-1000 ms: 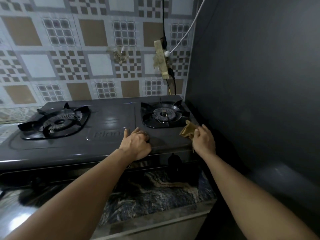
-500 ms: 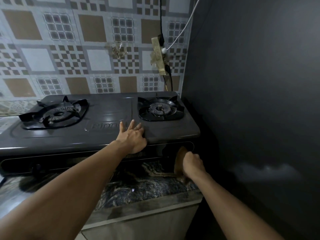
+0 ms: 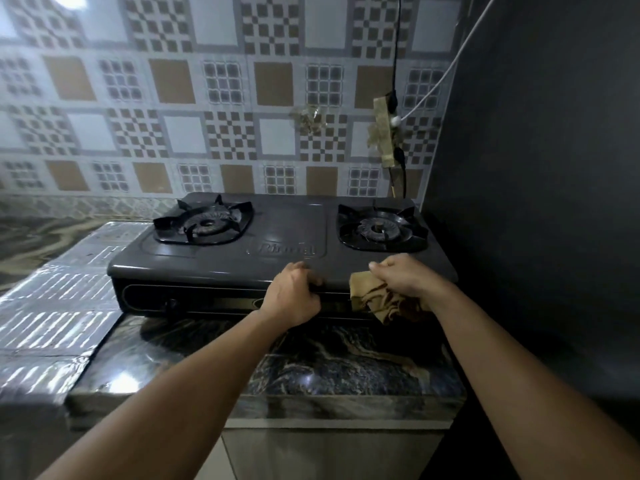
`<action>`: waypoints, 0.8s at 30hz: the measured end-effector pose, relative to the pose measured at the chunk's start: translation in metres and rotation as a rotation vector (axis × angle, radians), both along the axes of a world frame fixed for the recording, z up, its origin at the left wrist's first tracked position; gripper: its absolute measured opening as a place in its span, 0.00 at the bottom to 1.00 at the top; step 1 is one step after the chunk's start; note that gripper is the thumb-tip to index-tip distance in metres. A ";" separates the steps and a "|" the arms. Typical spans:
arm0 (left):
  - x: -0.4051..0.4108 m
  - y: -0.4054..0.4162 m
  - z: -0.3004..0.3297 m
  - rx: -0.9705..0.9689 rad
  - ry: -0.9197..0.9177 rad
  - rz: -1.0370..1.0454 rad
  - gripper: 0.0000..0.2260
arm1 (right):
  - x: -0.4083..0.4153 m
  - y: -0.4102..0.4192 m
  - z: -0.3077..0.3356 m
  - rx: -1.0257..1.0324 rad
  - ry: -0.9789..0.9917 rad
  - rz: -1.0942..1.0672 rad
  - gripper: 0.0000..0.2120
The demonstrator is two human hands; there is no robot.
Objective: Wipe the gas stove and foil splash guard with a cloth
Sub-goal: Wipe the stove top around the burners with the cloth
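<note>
Wiping the stove [image 3: 277,265] front edge, cloth [image 3: 375,297] in hand.

We see the right hand [image 3: 407,278], fingers curled, bunching the cloth, which hangs just below them over the front panel; the left hand [image 3: 294,296] has its fingers hooked over the rim beside it. We judge the cloth soft and limp, best gripped wadded; the stove is stiff, probably light enough to slide, hence the bracing.

The stove [image 3: 277,251] stands close against a dark wall [image 3: 536,168] on its right, leaving only a narrow gap there. Left of the stove, foil [image 3: 59,306] lies flat and open. In front of the stove, the marble surface [image 3: 311,362] is bare. Behind the stove, cables [image 3: 396,64] hang down the tiles.
</note>
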State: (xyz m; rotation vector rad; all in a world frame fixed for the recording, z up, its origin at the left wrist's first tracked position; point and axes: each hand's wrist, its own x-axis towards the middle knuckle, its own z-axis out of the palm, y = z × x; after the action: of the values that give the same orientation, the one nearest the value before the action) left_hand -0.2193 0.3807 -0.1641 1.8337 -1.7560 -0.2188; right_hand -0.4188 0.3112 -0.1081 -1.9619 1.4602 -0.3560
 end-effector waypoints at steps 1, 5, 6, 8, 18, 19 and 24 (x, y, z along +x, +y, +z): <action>0.000 0.001 0.001 0.003 0.059 -0.017 0.16 | 0.007 -0.002 0.002 0.060 -0.084 -0.011 0.20; 0.003 0.014 0.007 0.117 0.530 -0.124 0.18 | 0.034 0.001 0.008 0.357 -0.348 0.000 0.45; 0.007 0.020 0.008 0.118 0.584 -0.137 0.16 | 0.042 0.002 0.010 0.418 -0.384 0.038 0.51; 0.017 0.031 0.011 0.110 0.701 -0.132 0.09 | 0.054 0.001 0.014 0.542 -0.437 0.135 0.48; 0.093 0.064 0.034 -0.007 1.003 0.267 0.12 | 0.128 0.018 0.013 0.643 -0.485 0.427 0.12; 0.102 0.068 0.036 -0.038 0.986 0.276 0.11 | 0.139 0.021 0.015 0.629 -0.476 0.429 0.11; 0.142 0.090 0.044 -0.176 0.877 0.328 0.12 | 0.192 0.038 0.019 0.678 -0.453 0.465 0.16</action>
State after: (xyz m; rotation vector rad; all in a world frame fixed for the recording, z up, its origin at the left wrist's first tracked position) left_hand -0.0770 0.4711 -0.1197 1.5151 -0.8328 -0.6046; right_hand -0.2266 0.3488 -0.0889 -1.4678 0.6762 -0.0649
